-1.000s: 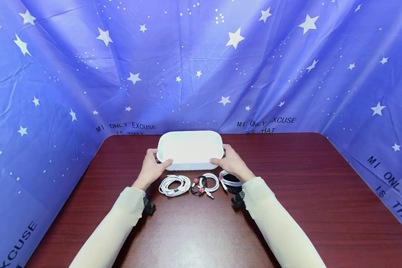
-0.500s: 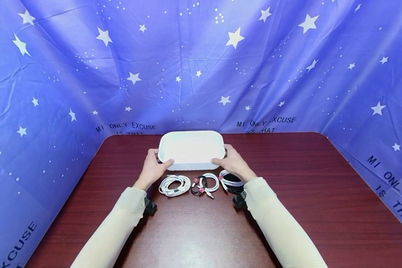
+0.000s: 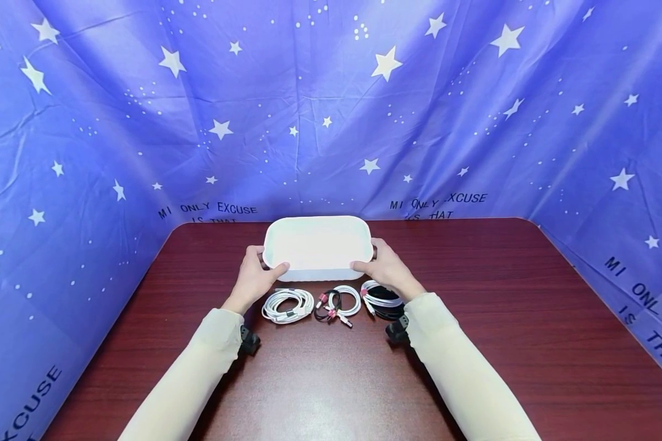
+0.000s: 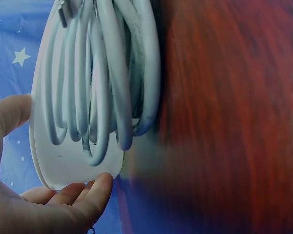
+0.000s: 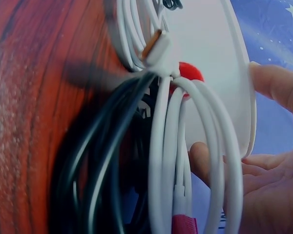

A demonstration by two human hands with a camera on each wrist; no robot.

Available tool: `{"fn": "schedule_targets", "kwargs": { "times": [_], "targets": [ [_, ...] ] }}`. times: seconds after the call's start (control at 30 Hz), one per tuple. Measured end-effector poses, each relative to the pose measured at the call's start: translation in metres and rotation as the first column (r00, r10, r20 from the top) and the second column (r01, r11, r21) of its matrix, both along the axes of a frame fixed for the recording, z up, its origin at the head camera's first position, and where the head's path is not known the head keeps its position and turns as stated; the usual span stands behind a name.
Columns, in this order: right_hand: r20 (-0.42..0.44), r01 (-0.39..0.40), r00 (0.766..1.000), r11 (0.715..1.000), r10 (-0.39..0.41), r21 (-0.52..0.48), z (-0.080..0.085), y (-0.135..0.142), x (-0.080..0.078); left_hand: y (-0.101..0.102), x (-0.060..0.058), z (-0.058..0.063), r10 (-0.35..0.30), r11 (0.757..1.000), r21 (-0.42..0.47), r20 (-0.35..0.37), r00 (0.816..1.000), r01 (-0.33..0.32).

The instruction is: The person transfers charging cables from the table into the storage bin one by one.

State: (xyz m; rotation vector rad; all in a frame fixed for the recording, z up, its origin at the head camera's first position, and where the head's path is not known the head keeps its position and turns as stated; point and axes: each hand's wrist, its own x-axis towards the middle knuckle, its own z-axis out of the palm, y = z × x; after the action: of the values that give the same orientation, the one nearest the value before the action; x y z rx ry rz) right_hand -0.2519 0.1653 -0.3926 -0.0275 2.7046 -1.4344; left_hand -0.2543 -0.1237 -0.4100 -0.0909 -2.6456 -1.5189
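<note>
A white rectangular plastic bin (image 3: 320, 274) with rounded corners stands toward the far side of the table, held between both hands. My left hand (image 3: 256, 272) grips its left end, thumb on the near rim and fingers round the side. At the opposite end my right hand (image 3: 388, 266) grips it the same way. Just in front of the bin lie coiled cables: a white coil (image 3: 284, 316) on the left, a smaller white cable (image 3: 358, 300) with a black cable and red ties in the middle, and white and black coils (image 3: 383, 301) by the right wrist.
The dark red wooden table (image 3: 320, 380) has its far edge just behind the bin. A blue curtain (image 3: 309, 92) with white stars hangs along the back and both sides. Black cameras (image 3: 398, 331) are strapped at the wrists, close to the coils.
The bin and both hands have shifted slightly to the right. The cables stay in place, and the grip looks the same.
</note>
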Motion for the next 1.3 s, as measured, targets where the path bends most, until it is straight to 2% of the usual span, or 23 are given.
{"fn": "schedule_targets", "kwargs": {
  "times": [0.67,1.3],
  "targets": [
    [0.018,-0.002,1.000,1.000,0.002,0.001,0.001,0.008,0.002,0.007,0.001,0.000,-0.001,1.000,0.006,0.009,1.000,0.001],
    [0.003,-0.004,1.000,0.998,0.005,-0.067,-0.003,0.015,0.004,0.012,0.001,-0.001,-0.025,1.000,0.013,0.016,1.000,0.025]
  ]
}}
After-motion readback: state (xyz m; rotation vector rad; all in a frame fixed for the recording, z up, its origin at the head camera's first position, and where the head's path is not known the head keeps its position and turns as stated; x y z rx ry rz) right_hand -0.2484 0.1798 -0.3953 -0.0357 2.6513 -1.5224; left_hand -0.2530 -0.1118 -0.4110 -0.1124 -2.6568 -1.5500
